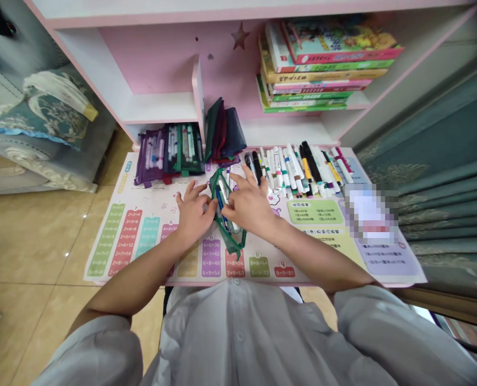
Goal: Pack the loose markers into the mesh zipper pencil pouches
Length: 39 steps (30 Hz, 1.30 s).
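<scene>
A green mesh zip pouch [234,246] lies on the desk in front of me, its mouth spread apart. Inside it are several pens and markers [224,188], white and blue ones among them. My left hand [198,210] pinches the pouch's left edge between thumb and forefinger, the other fingers fanned out. My right hand [251,202] is at the right edge, thumb and forefinger closed on the mesh beside the markers, partly hiding them. Just beyond my right hand lies a row of loose markers [290,169], mostly white, some black and yellow.
Filled mesh pouches, one purple [152,155] and one green [189,150], lie at the back left. Flatter dark pouches [225,131] lean by the shelf divider [198,96]. Books [314,80] are stacked on the shelf. A blurred rectangular object [371,214] sits at the right.
</scene>
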### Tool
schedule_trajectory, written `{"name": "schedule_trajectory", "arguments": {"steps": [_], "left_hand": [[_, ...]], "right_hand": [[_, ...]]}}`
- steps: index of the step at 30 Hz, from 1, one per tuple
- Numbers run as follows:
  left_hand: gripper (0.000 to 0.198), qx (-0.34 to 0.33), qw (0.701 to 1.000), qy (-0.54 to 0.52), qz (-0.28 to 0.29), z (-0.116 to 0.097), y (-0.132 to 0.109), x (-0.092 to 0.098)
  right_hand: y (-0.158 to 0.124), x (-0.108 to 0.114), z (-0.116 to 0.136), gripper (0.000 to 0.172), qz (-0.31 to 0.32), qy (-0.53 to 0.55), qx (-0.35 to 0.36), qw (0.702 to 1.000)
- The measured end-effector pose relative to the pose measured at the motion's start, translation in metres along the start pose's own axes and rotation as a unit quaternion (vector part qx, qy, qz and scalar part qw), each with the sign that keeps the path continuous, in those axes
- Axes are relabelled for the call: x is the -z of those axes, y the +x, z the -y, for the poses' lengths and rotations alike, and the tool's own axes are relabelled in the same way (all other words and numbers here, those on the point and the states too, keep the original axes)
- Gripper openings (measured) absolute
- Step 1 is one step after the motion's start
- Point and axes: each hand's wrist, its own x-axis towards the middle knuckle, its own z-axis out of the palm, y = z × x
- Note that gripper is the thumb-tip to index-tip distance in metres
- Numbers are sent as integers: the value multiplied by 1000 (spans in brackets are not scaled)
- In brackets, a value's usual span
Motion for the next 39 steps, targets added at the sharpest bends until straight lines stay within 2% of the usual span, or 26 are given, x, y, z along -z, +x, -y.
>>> {"name": "schedule_trajectory", "arguments": {"steps": [15,21,23,26,30,34,39], "left_hand": [[24,10,1000,15,7,0,0,1],[25,6,1000,19,7,0,0,1],[25,6,1000,19,7,0,0,1],[25,5,1000,14,7,0,0,1],[25,10,1000,10,10,0,-1,1],[24,10,1000,7,7,0,-1,1],[24,12,1000,2,9,1,-1,1]], "right_hand": [[11,-32,-5,25,33,-29,-4,999],[12,-30,-6,26,24,-27,1,999],[16,-26,-10,27,4,-18,-13,1000],[27,-24,-24,29,-68,-11,-57,996],[45,-38,-47,27,-113,-13,-105,988],[54,-53,-58,28,-105,-14,-114,988],[55,-57,-57,32,-61,-33,-119,991]]}}
